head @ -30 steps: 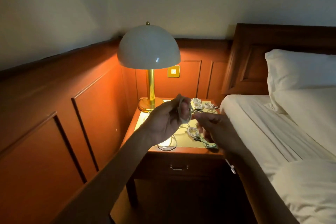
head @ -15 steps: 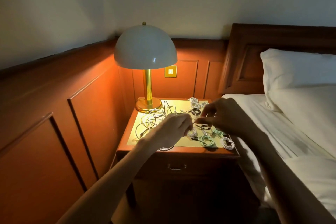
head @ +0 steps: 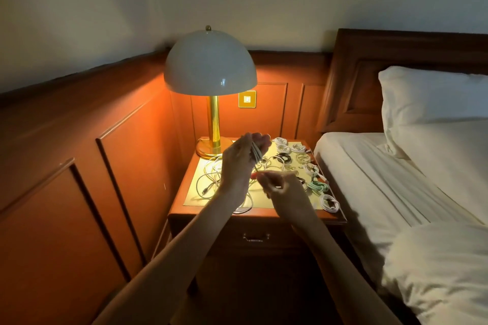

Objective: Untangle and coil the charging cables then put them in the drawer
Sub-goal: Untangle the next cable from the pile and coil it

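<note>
My left hand [head: 241, 163] is raised over the nightstand [head: 253, 215] and grips several loops of a pale cable [head: 256, 153]. Just below and to the right, my right hand [head: 281, 187] pinches the free end of that same cable. A loose tangle of white cables [head: 211, 177] lies on the left of the nightstand top. Several small coiled cables [head: 290, 150], white, black and one green coil [head: 318, 187], lie on the right half. The drawer [head: 256, 237] below the top is closed, its metal handle showing between my forearms.
A brass lamp [head: 211, 71] with a white dome shade stands at the back left of the nightstand. Wood wall panelling runs along the left and behind. A bed [head: 396, 206] with white sheets and a pillow [head: 433, 103] borders the nightstand on the right.
Both hands have lifted off the tabletop. My left hand has turned upward with cable loops in it, and my right hand has dropped below it with the cable end.
</note>
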The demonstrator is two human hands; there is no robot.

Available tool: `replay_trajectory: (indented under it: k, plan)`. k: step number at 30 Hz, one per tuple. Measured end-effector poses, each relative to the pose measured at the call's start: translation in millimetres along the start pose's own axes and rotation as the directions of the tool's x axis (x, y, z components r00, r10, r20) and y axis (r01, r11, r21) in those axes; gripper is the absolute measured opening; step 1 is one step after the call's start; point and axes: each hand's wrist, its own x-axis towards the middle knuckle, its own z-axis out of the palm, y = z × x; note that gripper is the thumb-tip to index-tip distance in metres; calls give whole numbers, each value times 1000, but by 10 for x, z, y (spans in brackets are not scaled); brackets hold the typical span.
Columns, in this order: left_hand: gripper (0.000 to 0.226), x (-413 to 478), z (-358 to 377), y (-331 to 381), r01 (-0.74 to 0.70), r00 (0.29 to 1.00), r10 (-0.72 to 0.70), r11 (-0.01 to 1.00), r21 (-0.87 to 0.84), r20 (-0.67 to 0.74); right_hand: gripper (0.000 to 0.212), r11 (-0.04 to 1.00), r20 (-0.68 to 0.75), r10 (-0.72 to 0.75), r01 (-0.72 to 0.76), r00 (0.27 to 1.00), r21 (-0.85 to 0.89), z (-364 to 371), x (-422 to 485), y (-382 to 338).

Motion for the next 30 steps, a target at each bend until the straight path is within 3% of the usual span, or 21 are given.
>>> replay_trajectory:
  k: [1,3,5,6,7,9,12,14,17,19,23,27,30]
  plan:
    - [24,-12,-49,-72,-111,994,108,953,281,26,23,989,19,-39,41,999,-144,19,-20,6]
    - [27,-39,-172,-187,-349,937,268,658,667,224,24,928,59,-81,97,995,-360,-17,0,21]
    - [26,-53,-282,-218,-516,854,277,357,778,440,20,873,87,-88,119,992,-473,-147,35,-3]
    - [24,-57,-334,-209,-565,823,245,276,777,512,19,850,99,-100,137,990,-509,-241,50,-26]
    - [23,-61,-382,-194,-589,808,201,258,766,554,19,829,118,-122,166,986,-534,-343,78,-49]
    - [28,-97,-447,-145,-555,813,51,373,744,581,18,838,202,-147,230,968,-495,-545,131,-127]
    - [37,-188,-387,-26,-176,822,-263,725,666,504,17,936,275,-165,238,947,-260,-736,215,-199]
    - [41,-230,-285,52,-9,803,-294,864,504,519,28,965,246,-216,244,945,-91,-746,245,-193]
    - [34,-206,-195,119,56,828,-196,961,271,525,26,967,151,-239,221,959,128,-594,226,-149]
    - [40,-187,-156,142,88,855,-183,973,213,484,18,961,57,-211,197,976,196,-477,175,-145]
    - [44,-184,-139,158,51,906,-185,940,336,380,25,947,-7,-72,71,997,314,-331,119,-99]
    - [43,-168,-150,122,-102,957,-98,766,635,272,26,994,-92,-91,96,992,48,-233,150,13]
    - [40,-201,-160,77,-250,949,17,649,719,314,33,990,-101,-140,137,985,-32,-228,175,79]
